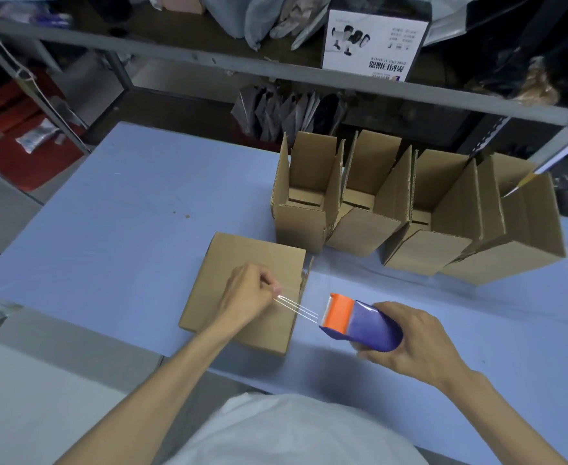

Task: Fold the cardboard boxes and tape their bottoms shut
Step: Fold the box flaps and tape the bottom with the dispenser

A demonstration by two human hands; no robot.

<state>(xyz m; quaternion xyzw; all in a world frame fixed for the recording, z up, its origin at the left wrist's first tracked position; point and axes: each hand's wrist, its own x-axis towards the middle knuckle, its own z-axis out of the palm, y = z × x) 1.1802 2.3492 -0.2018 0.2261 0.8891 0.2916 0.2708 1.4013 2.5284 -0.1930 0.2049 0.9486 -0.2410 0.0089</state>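
Left hand [249, 292] pinches clear tape strip [296, 309] onto upturned brown cardboard box [242, 280], anchoring it; right hand [420, 340] grips blue-orange tape dispenser [359, 325], stretching tape taut.

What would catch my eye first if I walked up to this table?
The purple and orange tape dispenser near the front, gripped by the right hand, stands out most. The left hand pinches a strip of clear tape drawn from it over a closed cardboard box on the blue table. Behind, to the right, stands a row of open boxes.
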